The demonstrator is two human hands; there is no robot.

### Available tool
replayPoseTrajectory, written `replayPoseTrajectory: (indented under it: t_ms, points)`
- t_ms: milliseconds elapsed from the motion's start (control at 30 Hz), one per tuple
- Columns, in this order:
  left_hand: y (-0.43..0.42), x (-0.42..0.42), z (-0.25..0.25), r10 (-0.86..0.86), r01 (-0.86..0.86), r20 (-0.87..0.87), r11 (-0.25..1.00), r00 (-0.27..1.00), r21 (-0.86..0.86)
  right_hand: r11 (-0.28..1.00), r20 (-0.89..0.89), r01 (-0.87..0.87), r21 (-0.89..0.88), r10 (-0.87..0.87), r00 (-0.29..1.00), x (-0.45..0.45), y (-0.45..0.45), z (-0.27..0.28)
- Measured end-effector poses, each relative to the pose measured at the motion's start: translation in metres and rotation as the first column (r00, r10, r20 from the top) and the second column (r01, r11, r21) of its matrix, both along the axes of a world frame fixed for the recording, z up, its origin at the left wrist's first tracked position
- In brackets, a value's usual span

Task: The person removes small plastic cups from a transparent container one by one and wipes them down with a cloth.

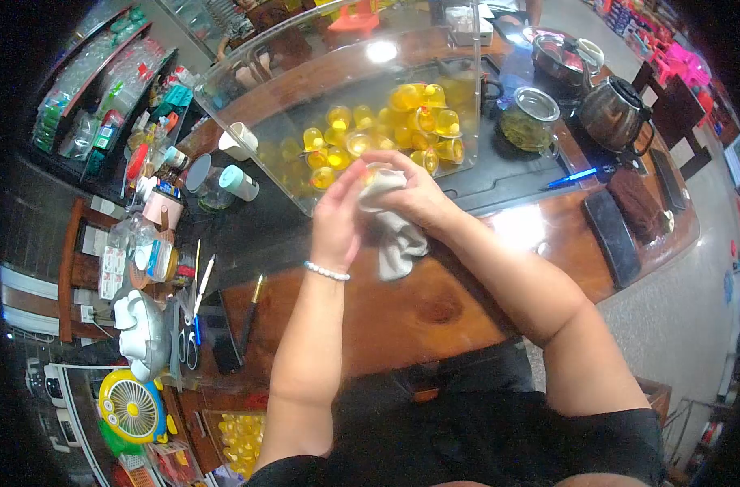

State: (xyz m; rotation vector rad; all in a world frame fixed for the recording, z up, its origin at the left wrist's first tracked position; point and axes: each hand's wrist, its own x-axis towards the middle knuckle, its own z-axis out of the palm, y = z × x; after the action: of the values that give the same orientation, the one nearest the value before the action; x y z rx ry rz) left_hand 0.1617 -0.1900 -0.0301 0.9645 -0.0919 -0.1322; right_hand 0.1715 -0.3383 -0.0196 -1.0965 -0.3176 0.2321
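My right hand (421, 195) is closed around a whitish cloth (401, 252), whose loose end hangs down over the table. My left hand (337, 213), with a beaded bracelet at the wrist, meets it fingertip to fingertip. Its fingers are bent against a small item at the cloth's upper end, mostly hidden, with a hint of orange. Just beyond both hands stands a clear plastic box (285, 183). Inside it lie several yellow, translucent dome-shaped pieces (358, 144), in a loose heap.
A glass teapot (526, 130), a dark kettle (616, 114) and a blue pen (573, 178) are at right. At left are a white mug (238, 142), jars, scissors (189, 349) and a black pen (252, 312). A yellow fan (133, 408) stands lower left.
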Motion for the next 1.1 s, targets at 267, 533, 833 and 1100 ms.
replayPoseTrajectory:
  t_ms: [267, 533, 833, 1100]
  points:
    - [-0.007, -0.005, 0.000, -0.031, 0.030, 0.019, 0.999, 0.999, 0.023, 0.976, -0.064, 0.209, -0.064, -0.213, 0.975, 0.001, 0.001, -0.002]
    - [-0.001, -0.003, -0.002, 0.032, -0.043, -0.058, 0.979, 0.998, -0.197, 0.997, -0.091, -0.004, 0.082, 0.011, 0.996, 0.005, 0.001, -0.008]
    - [-0.010, -0.007, -0.008, -0.031, 0.022, -0.064, 0.992, 0.997, -0.128, 0.990, -0.099, 0.110, 0.092, -0.101, 0.990, 0.000, 0.001, -0.004]
    - [-0.017, -0.015, 0.004, -0.006, 0.006, 0.039, 1.000, 0.999, 0.002, 0.975, -0.219, 0.214, 0.064, -0.196, 0.956, -0.002, 0.003, -0.002]
